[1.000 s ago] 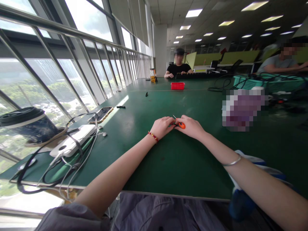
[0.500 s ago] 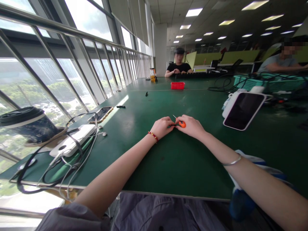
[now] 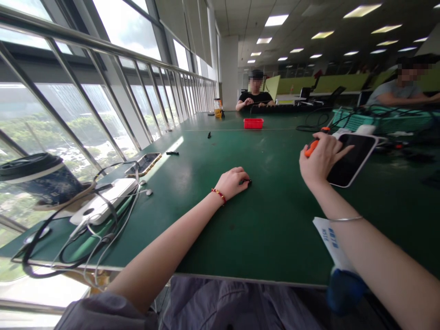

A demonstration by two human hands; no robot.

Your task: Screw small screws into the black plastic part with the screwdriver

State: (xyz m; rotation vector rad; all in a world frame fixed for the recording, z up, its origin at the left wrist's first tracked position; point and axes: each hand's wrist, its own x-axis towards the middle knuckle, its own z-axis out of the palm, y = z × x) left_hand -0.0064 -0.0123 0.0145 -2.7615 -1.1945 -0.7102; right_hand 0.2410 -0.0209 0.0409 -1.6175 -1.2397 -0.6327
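My left hand [image 3: 233,182] rests on the green table, thumb and fingers pinching a small black part [image 3: 250,182], mostly hidden by the fingertips. My right hand [image 3: 319,158] is raised at the right, wrapped around an orange-handled screwdriver [image 3: 312,148]. One finger of that hand is stretched out over the dark screen of a white-framed device [image 3: 355,158] propped at a tilt; whether it touches the screen I cannot tell. Two more small black parts, one long [image 3: 172,153] and one short [image 3: 209,135], lie farther off on the tabletop.
At the left edge are a paper cup [image 3: 51,178], a white power bank [image 3: 103,199] with tangled cables, and a phone [image 3: 144,164]. A red tray [image 3: 253,123] stands ahead, a teal basket [image 3: 395,120] with cables at right. Two people sit beyond.
My right hand has left my left hand and moved right to the propped device, carrying the screwdriver. My left hand stays in place with the small black part.
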